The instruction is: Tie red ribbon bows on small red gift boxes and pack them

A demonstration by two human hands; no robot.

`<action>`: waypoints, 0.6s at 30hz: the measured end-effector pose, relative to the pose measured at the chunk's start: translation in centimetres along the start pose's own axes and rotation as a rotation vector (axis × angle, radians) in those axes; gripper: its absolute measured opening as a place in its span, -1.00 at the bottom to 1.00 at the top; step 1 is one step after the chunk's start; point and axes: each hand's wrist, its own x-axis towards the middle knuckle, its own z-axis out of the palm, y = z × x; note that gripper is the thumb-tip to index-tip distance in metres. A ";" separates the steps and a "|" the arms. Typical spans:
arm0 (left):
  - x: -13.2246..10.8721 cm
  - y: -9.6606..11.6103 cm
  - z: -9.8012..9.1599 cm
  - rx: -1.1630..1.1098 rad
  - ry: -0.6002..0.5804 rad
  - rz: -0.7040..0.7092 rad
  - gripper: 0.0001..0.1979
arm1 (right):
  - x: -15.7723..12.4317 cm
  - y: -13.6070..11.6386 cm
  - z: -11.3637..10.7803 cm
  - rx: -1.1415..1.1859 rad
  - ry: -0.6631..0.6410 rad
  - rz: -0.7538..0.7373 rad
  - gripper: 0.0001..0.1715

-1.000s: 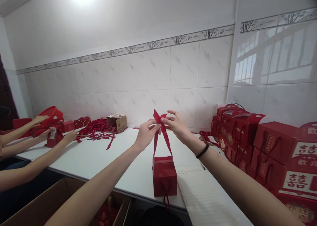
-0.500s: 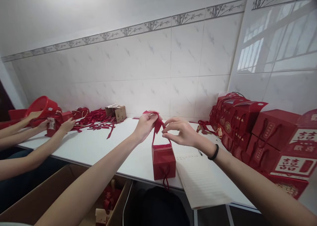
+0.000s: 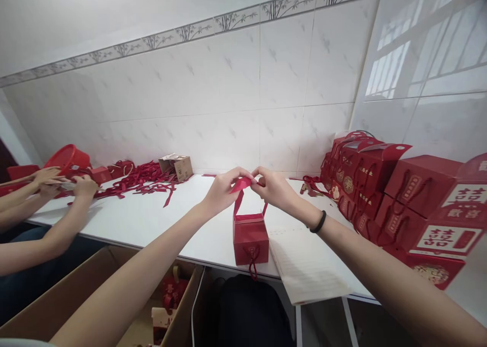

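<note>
A small red gift box (image 3: pixel 250 240) stands upright at the front edge of the white table, a dark red cord loop hanging down its front. From its top a red ribbon (image 3: pixel 238 203) runs up on both sides to my hands. My left hand (image 3: pixel 224 188) is closed on the ribbon, with a bright fold of it showing beside the fingers. Fingertip to fingertip with it, my right hand (image 3: pixel 271 185) pinches the ribbon above the box. The exact crossing of the ribbon is hidden by my fingers.
Stacked red gift boxes (image 3: pixel 418 195) fill the right side. A notebook (image 3: pixel 308 271) overhangs the front edge. Loose red ribbons (image 3: pixel 146 177) and a small cardboard box (image 3: pixel 181 168) lie at the back left. Another person's hands (image 3: pixel 49 182) work near a red basin (image 3: pixel 68 158). A large open carton (image 3: pixel 102 271) stands below.
My right hand has moved left and up to meet my left hand at the ribbon, its fingers now pinched. The other person's hands have shifted left.
</note>
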 end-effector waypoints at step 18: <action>-1.5 -3.1 2.5 -0.499 0.511 -0.130 -0.88 | -0.6 0.5 0.9 0.709 0.421 0.342 -0.70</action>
